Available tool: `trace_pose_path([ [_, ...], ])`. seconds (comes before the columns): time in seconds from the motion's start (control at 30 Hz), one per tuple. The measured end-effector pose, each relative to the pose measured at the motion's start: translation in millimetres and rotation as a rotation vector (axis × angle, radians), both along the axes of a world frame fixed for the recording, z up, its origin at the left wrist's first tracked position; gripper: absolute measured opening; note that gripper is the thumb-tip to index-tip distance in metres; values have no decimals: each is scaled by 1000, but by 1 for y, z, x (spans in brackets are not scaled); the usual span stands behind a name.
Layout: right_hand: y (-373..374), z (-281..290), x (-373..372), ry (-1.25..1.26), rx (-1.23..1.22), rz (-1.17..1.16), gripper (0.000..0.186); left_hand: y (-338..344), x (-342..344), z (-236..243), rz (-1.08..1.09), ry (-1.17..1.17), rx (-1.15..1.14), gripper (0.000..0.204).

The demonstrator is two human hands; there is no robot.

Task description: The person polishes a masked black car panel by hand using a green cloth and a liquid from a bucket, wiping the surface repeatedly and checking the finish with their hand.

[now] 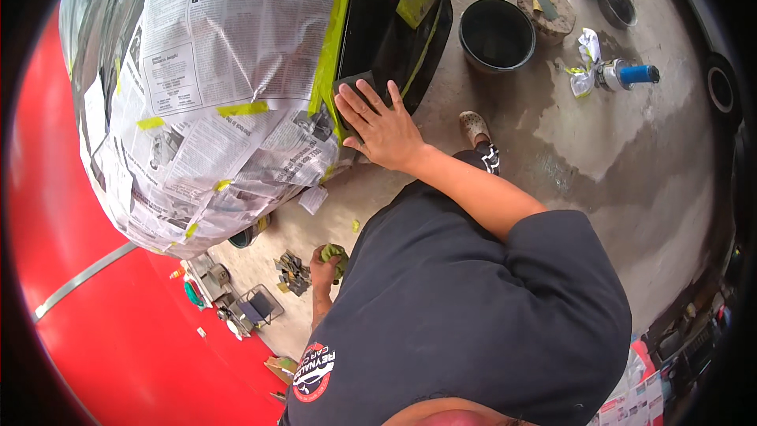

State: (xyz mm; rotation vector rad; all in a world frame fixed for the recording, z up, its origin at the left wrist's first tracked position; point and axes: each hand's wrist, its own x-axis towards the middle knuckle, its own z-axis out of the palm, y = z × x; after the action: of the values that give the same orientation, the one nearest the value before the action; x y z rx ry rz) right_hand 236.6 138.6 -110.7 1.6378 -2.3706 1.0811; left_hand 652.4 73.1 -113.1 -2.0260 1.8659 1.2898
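Note:
My right hand (384, 128) lies flat with fingers spread on the edge of a glossy black car body panel (377, 12). Under its fingertips is a dark grey sheet (354, 84) that looks like sandpaper. Yellow-green masking tape (332, 39) runs along the panel beside it. Left of the tape, newspaper (236, 47) and clear plastic cover the car. Low at my left side, my left hand (322, 269) is closed around a crumpled olive-green cloth (336, 259). Part of that hand is hidden by the cloth.
A black bucket (497, 35) stands on the wet concrete right of the panel, near a round stool (546, 12). Beyond are a basin (617, 6) and a blue-ended bottle (637, 74). Dark scraps (292, 273) and a folding stool (255, 308) sit by the red surface (142, 331).

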Motion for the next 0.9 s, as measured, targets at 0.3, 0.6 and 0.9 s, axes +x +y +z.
trace_pose_path([
  [0.3,-17,18,-24,68,22,-261,74,-19,28,-14,-97,17,-19,51],
  [0.6,-13,11,-4,134,2,-214,77,-17,63,-43,-105,96,55,50],
  [0.9,1,-24,35,36,-16,-127,80,-31,49,-33,-94,131,29,49],
])
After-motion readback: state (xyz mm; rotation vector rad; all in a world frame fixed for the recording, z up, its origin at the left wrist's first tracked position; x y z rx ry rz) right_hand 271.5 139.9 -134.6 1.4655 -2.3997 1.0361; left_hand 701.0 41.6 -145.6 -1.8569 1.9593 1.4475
